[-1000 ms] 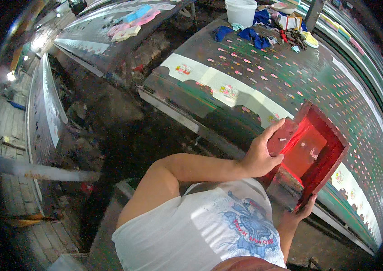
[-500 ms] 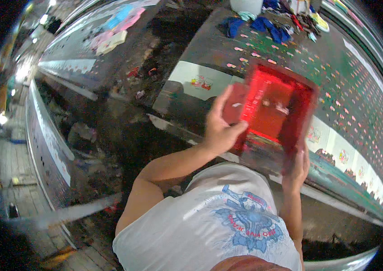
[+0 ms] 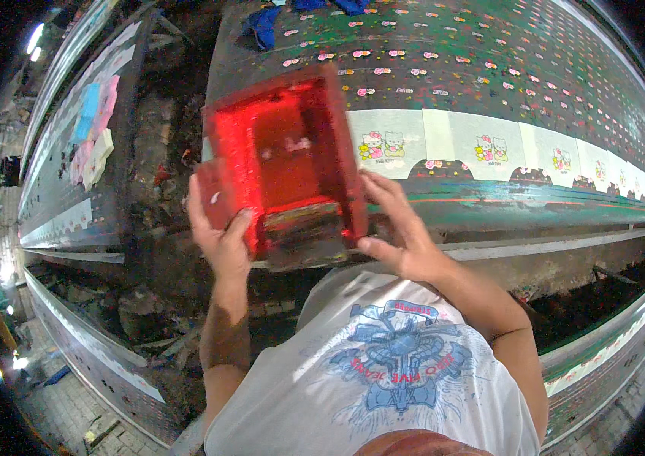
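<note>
Holding a red-inked screen-printing frame (image 3: 283, 178) by the green printing table (image 3: 505, 210), the left hand (image 3: 223, 245) clamps its side block (image 3: 216, 196); the right hand (image 3: 407, 237), spread wide, touches the opposite wall (image 3: 348, 163).

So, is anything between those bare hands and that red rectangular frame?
Nothing visible: the bare left hand grips the red rectangular frame at its left; the bare right hand seems to touch its right.
</note>
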Demonstrator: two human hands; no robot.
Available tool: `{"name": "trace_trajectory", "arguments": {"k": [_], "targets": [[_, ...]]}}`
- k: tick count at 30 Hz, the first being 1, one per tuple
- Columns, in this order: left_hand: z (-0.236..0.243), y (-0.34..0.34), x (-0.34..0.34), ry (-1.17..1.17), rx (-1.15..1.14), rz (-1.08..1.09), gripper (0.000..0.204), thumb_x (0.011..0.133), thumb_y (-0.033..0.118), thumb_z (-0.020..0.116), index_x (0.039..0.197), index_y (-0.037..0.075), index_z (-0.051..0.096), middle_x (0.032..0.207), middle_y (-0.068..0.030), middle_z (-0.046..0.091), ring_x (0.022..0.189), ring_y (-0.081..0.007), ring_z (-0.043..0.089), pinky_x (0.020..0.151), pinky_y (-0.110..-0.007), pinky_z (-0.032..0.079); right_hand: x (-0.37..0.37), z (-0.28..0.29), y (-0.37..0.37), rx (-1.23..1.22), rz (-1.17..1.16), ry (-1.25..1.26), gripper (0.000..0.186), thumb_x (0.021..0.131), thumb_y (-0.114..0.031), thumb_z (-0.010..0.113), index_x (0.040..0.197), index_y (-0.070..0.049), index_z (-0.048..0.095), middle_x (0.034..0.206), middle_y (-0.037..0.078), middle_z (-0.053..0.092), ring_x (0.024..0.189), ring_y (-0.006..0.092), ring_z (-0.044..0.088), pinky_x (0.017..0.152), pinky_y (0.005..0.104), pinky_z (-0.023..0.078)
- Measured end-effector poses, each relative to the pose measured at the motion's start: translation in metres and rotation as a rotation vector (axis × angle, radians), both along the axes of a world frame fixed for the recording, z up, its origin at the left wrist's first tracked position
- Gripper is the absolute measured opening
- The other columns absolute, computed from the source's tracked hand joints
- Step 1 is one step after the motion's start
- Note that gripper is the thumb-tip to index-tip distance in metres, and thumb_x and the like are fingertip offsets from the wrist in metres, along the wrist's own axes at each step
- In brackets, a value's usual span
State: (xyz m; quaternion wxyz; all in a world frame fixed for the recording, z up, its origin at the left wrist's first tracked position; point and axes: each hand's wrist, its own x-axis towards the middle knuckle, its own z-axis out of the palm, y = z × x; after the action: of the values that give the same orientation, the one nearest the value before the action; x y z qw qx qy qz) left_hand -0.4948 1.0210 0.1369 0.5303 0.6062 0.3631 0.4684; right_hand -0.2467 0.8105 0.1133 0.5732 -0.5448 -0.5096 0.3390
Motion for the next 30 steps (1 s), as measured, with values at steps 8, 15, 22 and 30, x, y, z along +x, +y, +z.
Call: {"name": "trace_trajectory", "arguments": {"k": [8, 15, 22, 30], "targets": [[-0.044, -0.048, 0.098, -0.001, -0.098, -0.164, 0.104, 0.085, -0.019, 0.081, 0.177, 0.002, 0.037, 0.174, -0.0154, 0.049, 0.158, -0.0268, 0.052, 0.131, -0.043, 0.048, 0.044, 0.000, -0.069, -0.370, -0.401, 0.099, 0.080, 0.101, -0.022, 0.083, 0.169, 0.007, 0.051, 0.166, 0.023, 0.061, 0.155, 0.0315, 0.056, 0.132, 0.0454, 0.040], [-0.047, -0.060, 0.110, -0.019, -0.227, -0.213, 0.103, 0.087, -0.020, 0.076, 0.179, -0.001, 0.032, 0.175, -0.0165, 0.044, 0.158, -0.0261, 0.052, 0.125, -0.039, 0.053, 0.045, -0.005, -0.086, -0.338, -0.470, 0.197, 0.078, 0.101, -0.020, 0.080, 0.167, 0.011, 0.052, 0.166, 0.023, 0.062, 0.156, 0.0310, 0.056, 0.132, 0.0456, 0.040], [-0.051, -0.060, 0.109, -0.017, -0.273, -0.215, 0.103, 0.089, -0.022, 0.074, 0.179, -0.004, 0.028, 0.175, -0.0170, 0.045, 0.155, -0.0254, 0.054, 0.119, -0.038, 0.059, 0.036, 0.000, -0.082, -0.229, -0.551, -0.292, 0.057, 0.099, -0.005, 0.079, 0.155, 0.000, 0.068, 0.155, 0.023, 0.069, 0.145, 0.0372, 0.065, 0.126, 0.0493, 0.047], [-0.049, -0.062, 0.112, 0.033, -0.201, -0.203, 0.102, 0.088, -0.015, 0.081, 0.177, -0.005, 0.033, 0.172, -0.0180, 0.051, 0.156, -0.0248, 0.053, 0.126, -0.038, 0.051, 0.028, 0.044, -0.065, -0.086, -0.114, -0.841, 0.046, 0.081, -0.006, 0.091, 0.127, -0.008, 0.081, 0.140, 0.017, 0.076, 0.128, 0.0402, 0.073, 0.103, 0.0532, 0.060]]}}
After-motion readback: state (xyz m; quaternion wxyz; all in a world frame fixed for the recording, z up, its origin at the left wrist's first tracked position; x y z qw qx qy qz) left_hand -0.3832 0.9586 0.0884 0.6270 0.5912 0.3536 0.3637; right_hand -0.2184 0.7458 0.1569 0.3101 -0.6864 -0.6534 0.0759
